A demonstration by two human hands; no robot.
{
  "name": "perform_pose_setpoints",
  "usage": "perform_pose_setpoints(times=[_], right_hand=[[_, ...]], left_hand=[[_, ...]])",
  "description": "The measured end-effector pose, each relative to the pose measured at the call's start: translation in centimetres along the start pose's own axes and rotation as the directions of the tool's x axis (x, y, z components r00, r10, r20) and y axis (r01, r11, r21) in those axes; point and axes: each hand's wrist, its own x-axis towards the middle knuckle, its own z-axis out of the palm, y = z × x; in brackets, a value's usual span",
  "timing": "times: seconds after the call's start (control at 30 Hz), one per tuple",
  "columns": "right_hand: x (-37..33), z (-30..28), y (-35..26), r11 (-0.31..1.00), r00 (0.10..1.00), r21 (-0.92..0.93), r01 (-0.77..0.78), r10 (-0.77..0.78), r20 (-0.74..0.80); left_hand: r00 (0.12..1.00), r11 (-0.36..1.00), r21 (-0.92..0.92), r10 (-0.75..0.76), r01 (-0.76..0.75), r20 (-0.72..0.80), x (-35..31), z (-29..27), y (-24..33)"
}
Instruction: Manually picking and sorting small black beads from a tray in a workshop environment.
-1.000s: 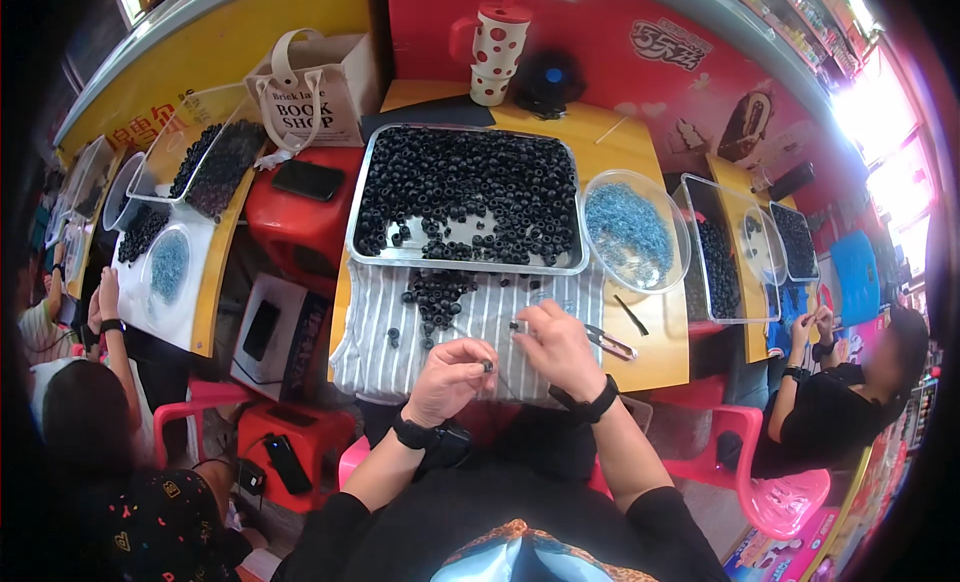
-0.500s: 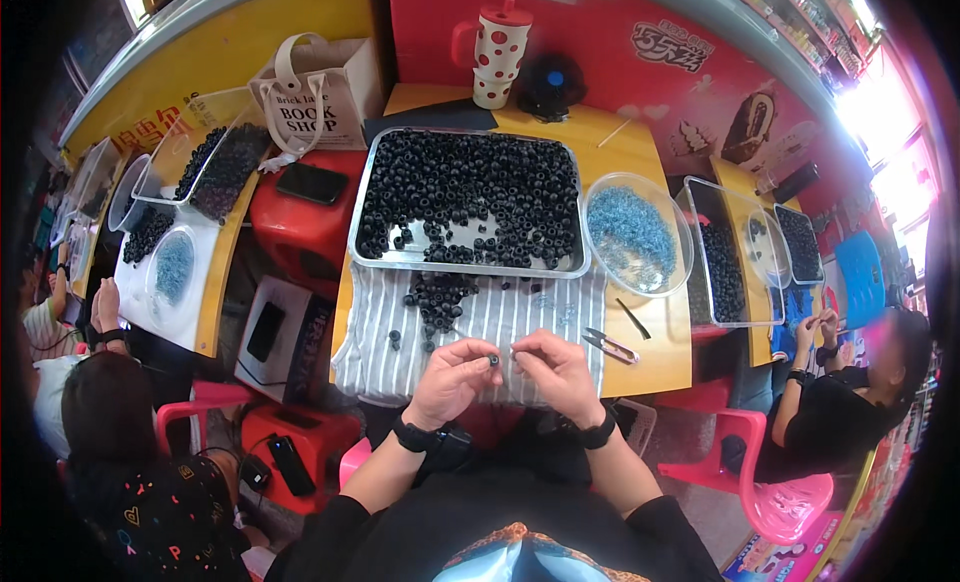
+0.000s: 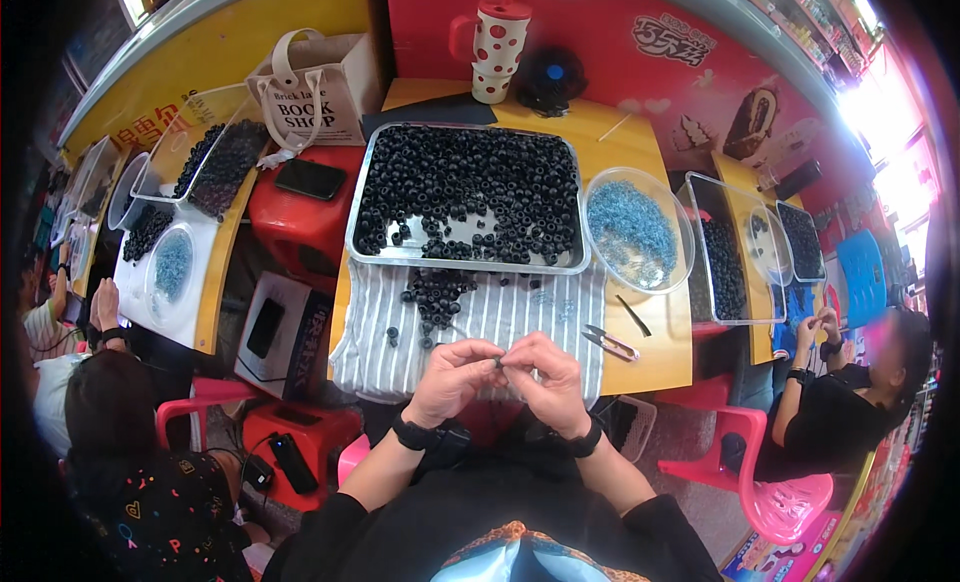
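My left hand (image 3: 450, 382) pinches a small black bead (image 3: 498, 363) between thumb and fingertips, above the near edge of a striped cloth (image 3: 372, 312). Against that bead, my right hand (image 3: 548, 384) has its thumb and fingers pinched together; whatever they hold is too small to make out. A loose pile of black beads (image 3: 436, 294) lies on the cloth, beyond my left hand. Past it stands a metal tray (image 3: 470, 264) heaped with more black beads (image 3: 530, 172). To its right is a clear round bowl (image 3: 690, 257) of small light-blue pieces (image 3: 630, 222).
Thread snips (image 3: 612, 344) and dark tweezers (image 3: 634, 317) lie right of the cloth. A dotted tumbler (image 3: 501, 52) and a black fan (image 3: 551, 80) stand at the back. Red stools (image 3: 272, 227) and a tote bag (image 3: 330, 97) are left. People work at tables on both sides.
My right hand has moved left, closing the gap, so its fingertips now meet the bead in my left hand. The left hand has stayed nearly in place.
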Motion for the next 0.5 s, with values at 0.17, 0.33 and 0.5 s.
perform_pose_setpoints(times=[0.17,0.33,0.5], right_hand=[[0.02,-0.10,-0.46,0.995,0.998,-0.083,0.056,-0.054,0.030],[-0.09,0.10,-0.46,0.993,0.997,-0.098,0.072,-0.072,0.004],[-0.18,-0.02,-0.36,0.989,0.997,-0.124,0.081,-0.080,0.010]], left_hand=[[1.000,1.000,-0.001,-0.003,0.003,-0.012,-0.03,0.08,0.01],[1.000,1.000,0.013,0.021,-0.021,0.000,0.08,0.02,-0.14],[1.000,0.999,0.025,0.020,-0.020,0.009,0.08,0.10,-0.08]])
